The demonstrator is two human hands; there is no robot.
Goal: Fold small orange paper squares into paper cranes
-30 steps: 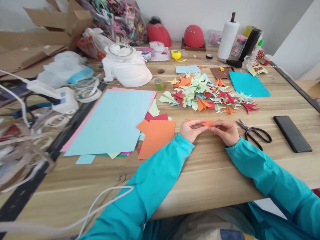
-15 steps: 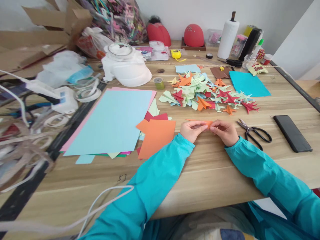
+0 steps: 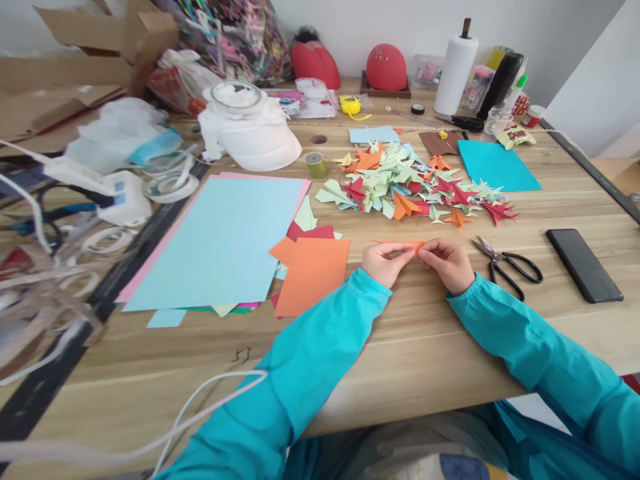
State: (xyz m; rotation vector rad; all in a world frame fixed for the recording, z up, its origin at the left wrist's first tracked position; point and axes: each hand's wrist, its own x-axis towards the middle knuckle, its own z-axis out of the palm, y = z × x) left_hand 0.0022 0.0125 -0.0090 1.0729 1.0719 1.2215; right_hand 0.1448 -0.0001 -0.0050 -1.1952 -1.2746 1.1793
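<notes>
Between my two hands is a small folded piece of orange paper [image 3: 418, 246], with a thin pointed end sticking out to the left behind my fingers. My left hand [image 3: 385, 261] pinches it from the left, thumb against fingertips. From the right, my right hand [image 3: 448, 261] pinches the other side, close to the left fingertips. Most of the paper's folds are hidden by my fingers. Just beyond lies a pile of folded paper figures [image 3: 395, 175] in pale green, red, orange and light blue. Flat orange paper sheets [image 3: 315, 277] lie left of my left hand.
Black-handled scissors [image 3: 507, 262] and a phone [image 3: 584, 265] lie to the right. A stack of large paper sheets [image 3: 220, 240], light blue on top, covers the left side. A spool [image 3: 315, 165], a white cap [image 3: 255, 130] and a turquoise sheet [image 3: 499, 165] are farther back. A white cable [image 3: 200, 387] crosses the near left.
The view has shifted very slightly. Both hands keep pinching the orange paper in nearly the same place, and the other things stay put.
</notes>
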